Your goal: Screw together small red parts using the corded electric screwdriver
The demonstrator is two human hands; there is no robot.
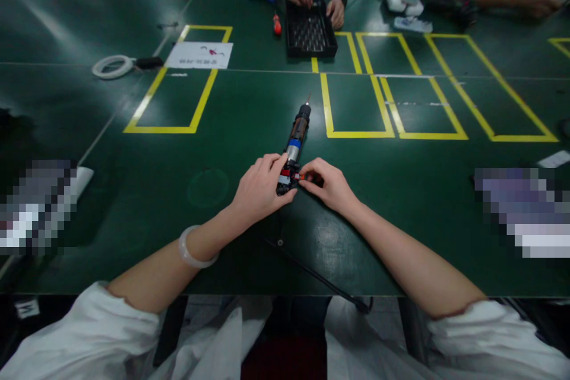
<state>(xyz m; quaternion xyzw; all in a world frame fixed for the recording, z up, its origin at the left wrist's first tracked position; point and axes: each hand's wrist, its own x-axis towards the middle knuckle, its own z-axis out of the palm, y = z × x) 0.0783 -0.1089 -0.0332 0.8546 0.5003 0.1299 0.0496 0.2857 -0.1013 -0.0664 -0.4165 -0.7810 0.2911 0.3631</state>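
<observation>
Now, head view: at a green table [249,107], the left hand [262,187] clasps a slim tool [298,133] while the right hand [329,187] pinches a small red-orange part [303,177] at its side; 1 loose pinch could drop it, or a snagged black cord [318,276] jerk the work.

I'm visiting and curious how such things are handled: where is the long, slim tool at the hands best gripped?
Probably around the tool at its silvery, blue-banded middle, coming from the left: it looks slim and round there, its thin tip points away, and the right hand occupies the near end's right side.
</observation>
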